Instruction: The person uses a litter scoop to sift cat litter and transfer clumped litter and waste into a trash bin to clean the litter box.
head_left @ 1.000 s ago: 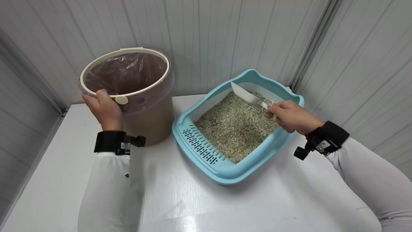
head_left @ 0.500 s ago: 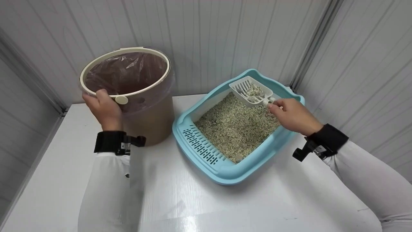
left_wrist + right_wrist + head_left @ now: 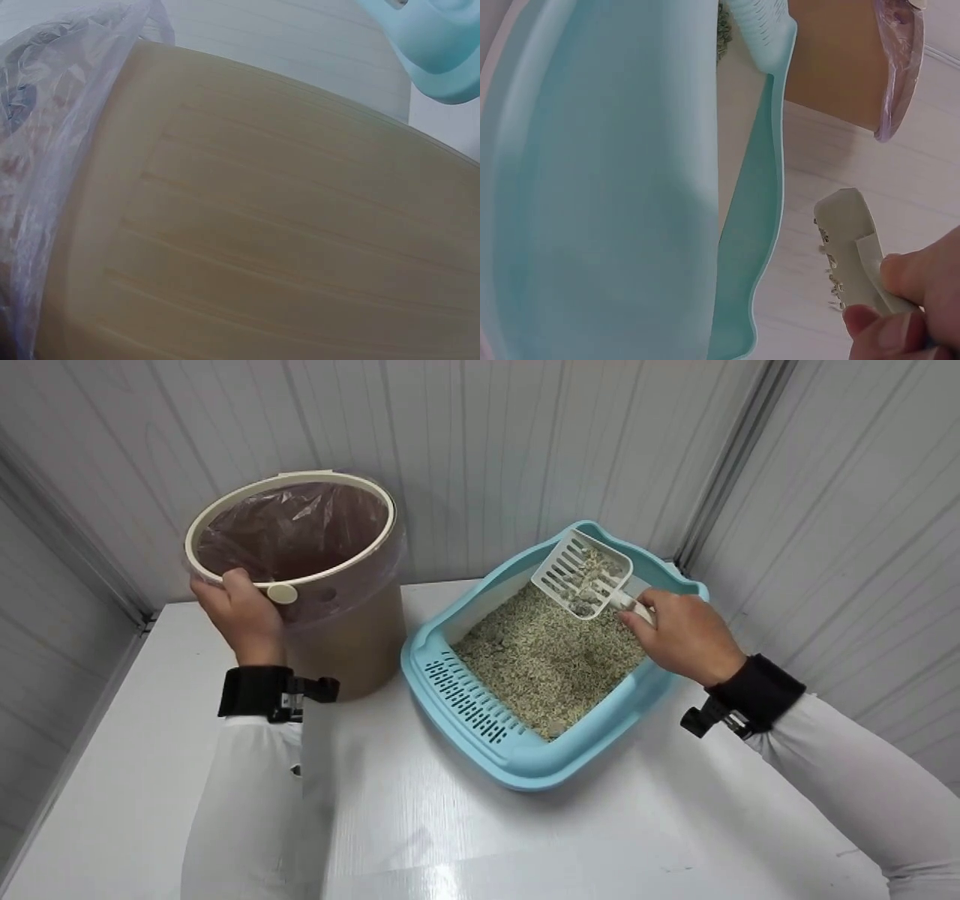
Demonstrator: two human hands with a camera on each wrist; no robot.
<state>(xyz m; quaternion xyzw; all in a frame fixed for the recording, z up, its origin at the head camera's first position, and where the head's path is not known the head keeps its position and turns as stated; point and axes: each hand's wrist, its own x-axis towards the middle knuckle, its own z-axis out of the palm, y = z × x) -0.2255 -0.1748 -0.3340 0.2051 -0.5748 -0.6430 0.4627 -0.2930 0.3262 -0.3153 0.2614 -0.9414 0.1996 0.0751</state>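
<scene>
My right hand (image 3: 679,634) grips the handle of a white slotted scoop (image 3: 581,574), held tilted above the far corner of a light blue litter box (image 3: 525,757) filled with pale granules (image 3: 547,660). Some litter sits in the scoop. In the right wrist view the scoop (image 3: 851,251) shows edge-on with grains on it, my fingertips (image 3: 892,319) pinching its handle beside the box's blue wall (image 3: 607,180). My left hand (image 3: 240,615) holds the rim of a tan bin (image 3: 352,637) lined with a clear bag (image 3: 296,532). The left wrist view is filled by the bin's side (image 3: 270,240).
Everything stands on a white table (image 3: 420,840) set in a corner of white panelled walls (image 3: 487,442). The bin is at the back left, the litter box to its right. A slotted step (image 3: 469,701) forms the box's near-left end.
The scoop has come up out of the litter, turned face-up and risen with litter in it. My left hand has stayed on the bin rim.
</scene>
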